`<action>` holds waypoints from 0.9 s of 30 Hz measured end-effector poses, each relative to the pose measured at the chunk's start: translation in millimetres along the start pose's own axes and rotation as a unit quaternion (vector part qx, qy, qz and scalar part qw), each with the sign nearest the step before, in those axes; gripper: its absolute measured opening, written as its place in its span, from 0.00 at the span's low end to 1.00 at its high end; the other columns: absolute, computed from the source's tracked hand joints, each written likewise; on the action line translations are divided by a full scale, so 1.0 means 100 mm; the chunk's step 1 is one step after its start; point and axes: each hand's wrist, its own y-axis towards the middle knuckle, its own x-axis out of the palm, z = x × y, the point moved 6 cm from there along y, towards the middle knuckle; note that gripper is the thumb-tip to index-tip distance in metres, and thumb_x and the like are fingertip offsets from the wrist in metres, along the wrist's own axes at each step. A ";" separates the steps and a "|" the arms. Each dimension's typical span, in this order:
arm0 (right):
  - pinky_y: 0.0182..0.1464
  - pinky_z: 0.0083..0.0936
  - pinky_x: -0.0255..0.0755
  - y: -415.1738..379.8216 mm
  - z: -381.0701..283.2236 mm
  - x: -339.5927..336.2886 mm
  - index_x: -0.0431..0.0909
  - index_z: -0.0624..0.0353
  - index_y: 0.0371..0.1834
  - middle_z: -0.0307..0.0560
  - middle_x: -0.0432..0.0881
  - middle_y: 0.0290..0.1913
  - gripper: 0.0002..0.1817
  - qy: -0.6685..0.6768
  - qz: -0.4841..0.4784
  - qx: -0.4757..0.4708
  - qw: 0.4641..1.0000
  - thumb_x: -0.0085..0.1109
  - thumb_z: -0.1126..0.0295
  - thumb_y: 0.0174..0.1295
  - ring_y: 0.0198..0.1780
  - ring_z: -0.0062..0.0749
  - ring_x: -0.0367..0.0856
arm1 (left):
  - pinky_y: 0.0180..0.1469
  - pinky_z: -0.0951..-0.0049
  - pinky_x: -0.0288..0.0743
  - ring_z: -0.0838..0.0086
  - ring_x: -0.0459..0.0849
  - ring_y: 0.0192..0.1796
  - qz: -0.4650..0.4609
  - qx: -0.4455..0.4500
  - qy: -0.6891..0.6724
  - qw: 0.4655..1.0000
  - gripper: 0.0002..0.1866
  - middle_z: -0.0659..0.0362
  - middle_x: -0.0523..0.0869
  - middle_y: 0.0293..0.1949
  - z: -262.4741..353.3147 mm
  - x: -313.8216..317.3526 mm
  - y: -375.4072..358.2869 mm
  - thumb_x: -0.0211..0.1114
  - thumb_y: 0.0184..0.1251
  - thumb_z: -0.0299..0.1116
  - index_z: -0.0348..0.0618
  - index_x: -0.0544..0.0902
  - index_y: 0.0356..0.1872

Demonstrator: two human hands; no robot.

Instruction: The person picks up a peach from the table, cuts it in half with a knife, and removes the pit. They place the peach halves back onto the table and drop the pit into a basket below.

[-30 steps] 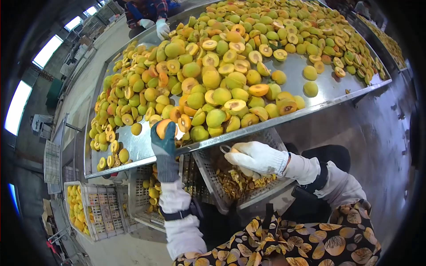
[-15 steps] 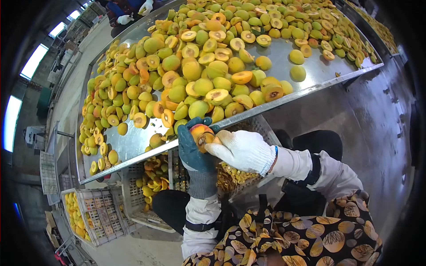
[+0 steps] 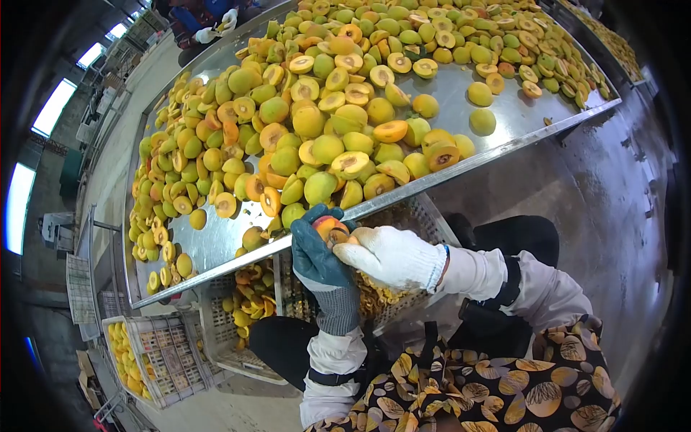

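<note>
A red and yellow peach half (image 3: 329, 227) lies in my left hand (image 3: 318, 252), whose dark green glove wraps round it from the left and below. My right hand (image 3: 394, 256), in a white knit glove, is closed at the fruit's cut face; what its fingers pinch is small and mostly hidden. Both hands are just off the near edge of a metal table (image 3: 475, 86). Behind them on the table lies a large heap of yellow-green fruit (image 3: 308, 121), many pieces cut in half.
Under the table are a crate of fruit pieces (image 3: 216, 327) and another crate (image 3: 425, 223) below my hands. A crate of yellow fruit (image 3: 169, 353) stands at the lower left. Across the table, another person's gloved hands (image 3: 216, 27) hold something small.
My hands have shifted slightly; the left wrist has tilted and the fruit has turned a little between them. The other person's hands have come closer together.
</note>
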 end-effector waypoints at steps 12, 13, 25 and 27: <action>0.36 0.49 0.78 -0.05 0.01 0.01 0.79 0.63 0.41 0.63 0.84 0.29 0.28 -0.035 0.108 0.011 0.993 0.48 0.45 0.74 0.34 0.60 0.85 | 0.52 0.64 0.82 0.65 0.85 0.47 0.020 0.030 -0.017 0.999 0.32 0.48 0.85 0.47 -0.04 0.07 -0.08 0.44 0.82 0.57 0.33 0.75 0.59; 0.36 0.49 0.78 -0.06 -0.02 -0.03 0.79 0.64 0.40 0.63 0.83 0.29 0.28 -0.027 0.092 0.022 0.995 0.47 0.45 0.74 0.34 0.61 0.85 | 0.51 0.65 0.82 0.66 0.85 0.46 0.013 0.018 -0.022 0.999 0.31 0.48 0.86 0.46 -0.02 0.09 -0.09 0.44 0.82 0.57 0.33 0.76 0.58; 0.12 0.23 0.63 -0.13 -0.03 0.00 0.75 0.59 0.29 0.41 0.71 0.12 0.32 0.368 -0.128 0.183 0.903 0.41 0.40 0.75 0.10 0.25 0.69 | 0.48 0.71 0.79 0.71 0.84 0.42 -0.074 0.082 0.132 0.985 0.30 0.51 0.86 0.41 0.11 0.09 0.03 0.40 0.85 0.51 0.31 0.80 0.52; 0.12 0.24 0.64 -0.14 0.07 0.06 0.76 0.61 0.29 0.42 0.72 0.12 0.33 0.418 -0.156 0.181 0.877 0.41 0.40 0.75 0.10 0.26 0.70 | 0.48 0.71 0.79 0.71 0.84 0.43 -0.078 0.085 0.148 0.982 0.30 0.51 0.86 0.41 0.11 0.13 0.01 0.39 0.85 0.51 0.31 0.80 0.52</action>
